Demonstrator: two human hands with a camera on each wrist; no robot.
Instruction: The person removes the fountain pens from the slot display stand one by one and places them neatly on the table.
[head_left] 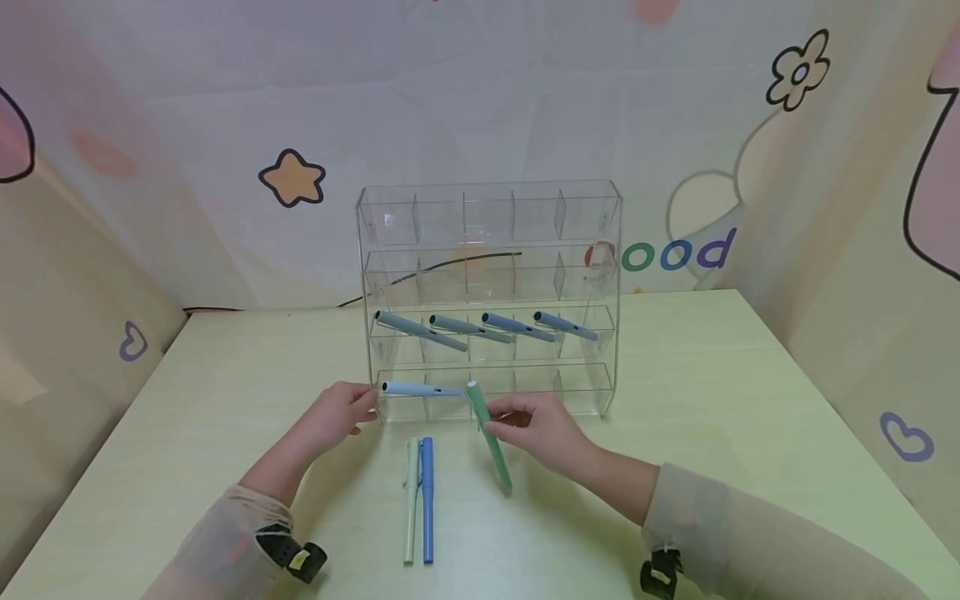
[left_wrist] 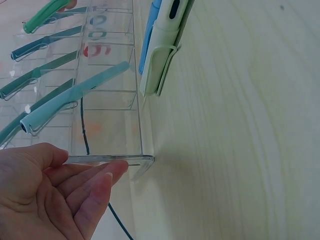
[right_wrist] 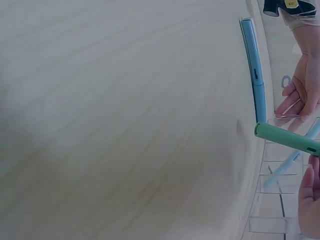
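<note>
Right hand: A person's right hand [head_left: 542,430] pinches a green pen [head_left: 497,457] between thumb and fingers, in front of the rack's bottom tier.
Green pen: Held tilted before the rack [head_left: 487,223], its upper end leaning left near the tip of a pale blue pen [head_left: 414,389]; whether the two touch, one cannot tell.
Left hand: The left hand [head_left: 339,418] grips the rack's left side wall near the foot, thumb on one face, fingers on the other.
Rack's third tier: Counted from the top, the row carries four tilted pens, side by side from the rack's left end: a teal pen [head_left: 420,330], a dull green pen [head_left: 471,329], a blue pen [head_left: 519,327] and a second blue pen [head_left: 566,325].
Rack's bottom tier: The pale blue pen lies nearly level at the left end.
Before the rack: A pale green pen [head_left: 410,504] and a bright blue pen [head_left: 428,504] lie lengthwise, just beside each other, on the pale wooden table [head_left: 675,375].
Behind the rack: A printed backdrop [head_left: 525,125] shows an orange star [head_left: 292,178] to the upper left and a flower [head_left: 798,71] to the upper right.
</note>
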